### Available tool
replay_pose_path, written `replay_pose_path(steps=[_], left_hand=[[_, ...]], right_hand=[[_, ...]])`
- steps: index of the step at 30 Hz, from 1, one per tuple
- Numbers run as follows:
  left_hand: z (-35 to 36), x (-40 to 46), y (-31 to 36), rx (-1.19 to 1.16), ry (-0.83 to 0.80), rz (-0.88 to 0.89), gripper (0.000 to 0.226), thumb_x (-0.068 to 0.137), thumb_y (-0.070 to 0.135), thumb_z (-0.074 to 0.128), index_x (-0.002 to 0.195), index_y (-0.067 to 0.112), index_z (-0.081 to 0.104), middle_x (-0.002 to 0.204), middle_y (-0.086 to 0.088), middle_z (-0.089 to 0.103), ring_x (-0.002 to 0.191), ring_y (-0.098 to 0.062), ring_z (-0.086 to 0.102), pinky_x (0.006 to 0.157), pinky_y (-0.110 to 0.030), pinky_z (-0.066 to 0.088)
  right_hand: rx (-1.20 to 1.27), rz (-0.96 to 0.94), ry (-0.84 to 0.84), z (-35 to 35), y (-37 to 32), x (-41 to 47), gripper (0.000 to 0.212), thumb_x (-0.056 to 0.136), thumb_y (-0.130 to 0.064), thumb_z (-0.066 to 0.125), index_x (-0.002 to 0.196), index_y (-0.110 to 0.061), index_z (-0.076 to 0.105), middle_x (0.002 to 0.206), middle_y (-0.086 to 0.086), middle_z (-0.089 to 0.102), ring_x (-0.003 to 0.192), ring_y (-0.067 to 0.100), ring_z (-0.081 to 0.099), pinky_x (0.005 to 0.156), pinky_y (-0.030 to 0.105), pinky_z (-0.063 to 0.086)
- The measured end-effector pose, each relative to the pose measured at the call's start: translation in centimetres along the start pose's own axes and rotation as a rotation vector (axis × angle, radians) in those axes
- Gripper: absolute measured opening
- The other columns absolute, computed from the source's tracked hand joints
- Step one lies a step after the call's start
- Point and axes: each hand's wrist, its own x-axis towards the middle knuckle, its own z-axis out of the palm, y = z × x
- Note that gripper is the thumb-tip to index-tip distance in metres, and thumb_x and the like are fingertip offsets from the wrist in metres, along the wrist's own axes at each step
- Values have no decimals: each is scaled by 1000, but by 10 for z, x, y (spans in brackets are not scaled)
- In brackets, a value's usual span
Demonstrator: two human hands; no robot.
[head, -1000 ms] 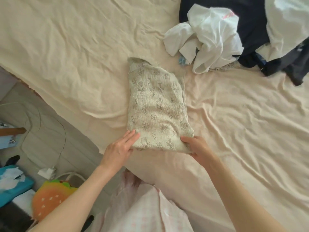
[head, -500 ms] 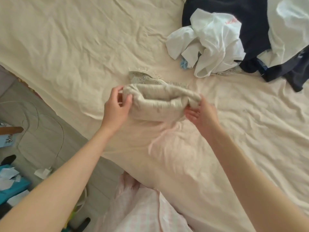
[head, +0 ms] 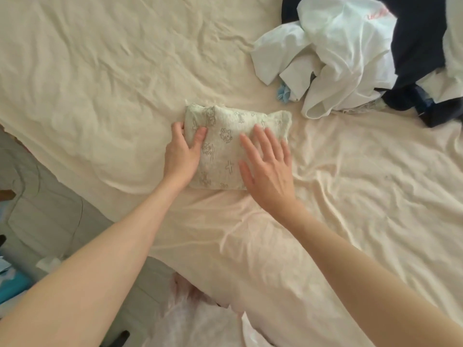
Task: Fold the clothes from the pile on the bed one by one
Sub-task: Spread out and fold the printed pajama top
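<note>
A pale green patterned garment (head: 226,136) lies folded into a small rectangle in the middle of the cream bed sheet (head: 112,71). My left hand (head: 184,152) grips its left edge, thumb on top and fingers curled round the side. My right hand (head: 269,166) lies flat on its right half with straight, spread fingers. The pile of clothes (head: 350,53), white and dark navy pieces, sits crumpled at the upper right, apart from both hands.
The bed's edge runs diagonally along the lower left, with floor (head: 50,216) beyond it holding a cable and a blue box (head: 12,286). A small blue item (head: 283,92) peeks from under the white cloth. My pink clothing (head: 200,321) shows at the bottom.
The long folded garment was lifted by its near end and folded over away from me into half its length. Both hands now rest on the smaller bundle.
</note>
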Motion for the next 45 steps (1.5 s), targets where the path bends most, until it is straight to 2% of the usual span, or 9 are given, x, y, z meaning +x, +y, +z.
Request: replay_pose_path(steps=[3,8,24,28,31,36,39,42,45], left_hand=[[7,6,8,191,134,35,42,98,39,41,131,14,37,126,-5,51,113,-27,52,85,-37,42],[17,2,9,679,-1,715,47,98,28,34,144,20,34,154,-15,24,141,-37,20,113,-51,17],[63,18,-31,955,-117,586,51,98,41,18,147,31,9,156,-3,5,145,-31,5,113,-58,2],[44,18,-22,794,-228,563,51,98,41,16,144,36,-5,157,4,-9,141,-21,-20,114,-52,-9],[23,8,-15,416,-169,556,58,99,21,40,150,24,11,158,-5,3,146,-23,-4,118,-40,2],[1,10,-14,-266,-163,-247,69,92,31,58,147,11,21,147,-6,39,130,-15,42,110,-32,33],[-3,19,-17,-374,-275,-373,63,88,31,63,139,7,36,134,-6,53,117,-17,54,102,-37,44],[-6,21,-15,-442,-314,-379,57,87,26,65,134,7,39,126,-6,56,103,-13,60,87,-30,50],[-9,13,-10,-446,-272,-328,51,87,22,65,130,11,40,123,-6,57,101,-15,61,82,-31,51]], right_hand=[[-31,-40,-123,17,2,6,53,96,-36,47,145,-21,36,154,13,26,144,33,20,115,57,14],[-7,57,-162,34,11,23,57,97,-47,24,150,-29,12,159,5,12,147,23,4,118,48,0],[-79,248,-261,79,43,23,56,94,-52,7,146,-35,-5,160,4,3,147,17,-5,117,48,-7],[3,215,-257,55,38,24,58,97,-51,21,151,-34,8,160,0,2,147,16,-7,117,48,-7],[192,308,-28,31,36,16,58,94,-38,50,146,-20,33,157,9,21,145,25,15,115,46,16],[723,1042,-126,9,49,25,65,85,-50,60,132,-8,45,124,5,55,111,20,54,96,36,45],[1026,1147,-170,4,56,32,43,86,-35,67,115,-4,60,97,3,70,80,12,68,70,27,56],[1278,1245,-174,-7,60,34,12,86,-11,68,85,-1,62,51,-3,65,32,2,52,33,13,38],[1276,1232,-265,-14,60,32,3,86,-2,63,88,-1,61,62,5,65,29,3,49,33,15,38]])
